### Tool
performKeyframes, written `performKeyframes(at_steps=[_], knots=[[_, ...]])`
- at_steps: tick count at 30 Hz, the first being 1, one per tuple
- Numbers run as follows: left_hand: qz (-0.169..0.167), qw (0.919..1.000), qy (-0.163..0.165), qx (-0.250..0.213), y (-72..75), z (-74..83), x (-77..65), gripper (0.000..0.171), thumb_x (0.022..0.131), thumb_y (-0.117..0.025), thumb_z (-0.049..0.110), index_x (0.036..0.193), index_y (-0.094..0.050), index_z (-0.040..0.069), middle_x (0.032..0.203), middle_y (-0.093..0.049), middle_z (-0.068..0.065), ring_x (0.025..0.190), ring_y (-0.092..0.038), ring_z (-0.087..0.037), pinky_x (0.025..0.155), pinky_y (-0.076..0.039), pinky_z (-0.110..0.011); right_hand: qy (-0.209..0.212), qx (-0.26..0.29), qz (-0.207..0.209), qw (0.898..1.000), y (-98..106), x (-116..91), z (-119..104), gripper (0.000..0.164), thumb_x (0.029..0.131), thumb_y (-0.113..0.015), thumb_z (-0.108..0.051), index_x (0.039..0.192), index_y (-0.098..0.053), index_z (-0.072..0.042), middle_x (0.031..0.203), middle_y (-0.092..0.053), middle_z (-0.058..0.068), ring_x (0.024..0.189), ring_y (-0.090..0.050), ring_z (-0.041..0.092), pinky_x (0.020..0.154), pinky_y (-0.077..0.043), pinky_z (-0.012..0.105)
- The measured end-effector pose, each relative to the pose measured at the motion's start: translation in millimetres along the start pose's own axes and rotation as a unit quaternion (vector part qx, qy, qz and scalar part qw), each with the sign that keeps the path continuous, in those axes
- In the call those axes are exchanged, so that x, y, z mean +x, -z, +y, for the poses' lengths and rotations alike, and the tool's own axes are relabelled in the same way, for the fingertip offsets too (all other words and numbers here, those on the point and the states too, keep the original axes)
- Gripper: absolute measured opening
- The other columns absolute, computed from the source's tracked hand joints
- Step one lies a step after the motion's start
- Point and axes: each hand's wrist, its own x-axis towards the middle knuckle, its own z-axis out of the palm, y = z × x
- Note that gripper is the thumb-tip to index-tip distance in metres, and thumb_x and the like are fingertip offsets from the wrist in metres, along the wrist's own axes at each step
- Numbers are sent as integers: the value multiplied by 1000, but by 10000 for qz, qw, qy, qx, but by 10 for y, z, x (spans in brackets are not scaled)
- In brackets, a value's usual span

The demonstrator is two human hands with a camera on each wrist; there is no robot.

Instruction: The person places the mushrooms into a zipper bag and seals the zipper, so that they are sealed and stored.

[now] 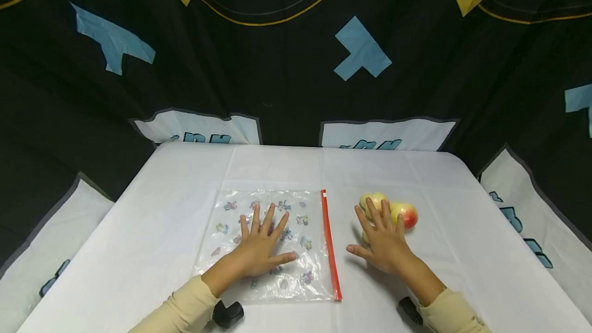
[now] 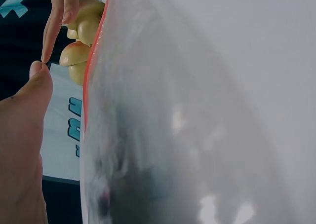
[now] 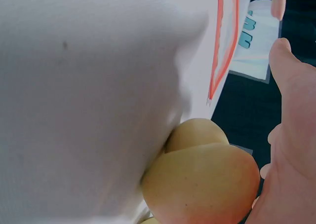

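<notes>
A clear plastic zip bag [image 1: 296,287] with small printed figures lies flat on the white table, its red zip edge [image 1: 329,240] on the right. Over the bag my left hand [image 1: 259,248] is spread, palm down, fingers straight. Close to the right sits a small cluster of yellow fruits with a red blush [image 1: 409,216]. My right hand [image 1: 386,243] hovers above their near side with fingers spread and partly hides them. In the right wrist view a rounded fruit [image 3: 202,184] lies below the palm. Neither hand grips anything.
The white-covered table [image 1: 273,166] stands before a black cloth backdrop [image 1: 277,91] with blue and yellow shapes. White printed panels [image 1: 388,132] hang behind and beside the table. A black wrist device [image 1: 228,314] sits under the left wrist, another [image 1: 409,311] by the right.
</notes>
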Motion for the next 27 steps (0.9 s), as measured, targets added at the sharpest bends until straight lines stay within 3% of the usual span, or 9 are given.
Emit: performKeyframes(at_steps=[6,12,20,24,27], knots=[[35,9996,-166,-232,-31,39,-2,85,83,-45,61,148,-12,17,152,6,-20,135,12,-49,100,5,-70,-33,-28,-56,10000,-12,21,17,87,78,-56,-58,146,-23,-14,153,-6,16,137,2,45,98,-5,73],[-15,9986,-257,-454,-118,138,91,84,83,-42,62,148,-10,18,152,3,-22,134,11,-50,101,3,-69,-72,37,-36,10000,-20,28,56,87,78,-55,-59,146,-22,-14,153,-6,16,137,0,45,96,-9,74],[-148,9972,-99,-723,-290,178,261,76,85,-41,61,147,-11,29,148,-2,-30,129,8,-59,96,0,-74,-96,260,15,9996,-31,65,88,89,78,-56,-57,146,-20,-13,153,-6,16,137,-2,45,95,-12,74],[-73,9965,-95,-821,-336,162,274,63,90,-41,44,146,-14,37,148,-4,-31,129,9,-58,97,2,-74,-91,331,46,9994,-21,96,110,89,78,-57,-55,146,-19,-13,152,-7,16,136,-3,46,95,-13,74],[22,9949,-61,-1009,-337,169,284,63,85,-40,28,143,-19,42,149,-4,-30,130,10,-56,97,3,-73,-158,378,40,9992,-17,115,136,89,79,-57,-55,147,-18,-13,153,-6,16,136,-3,46,95,-13,74]])
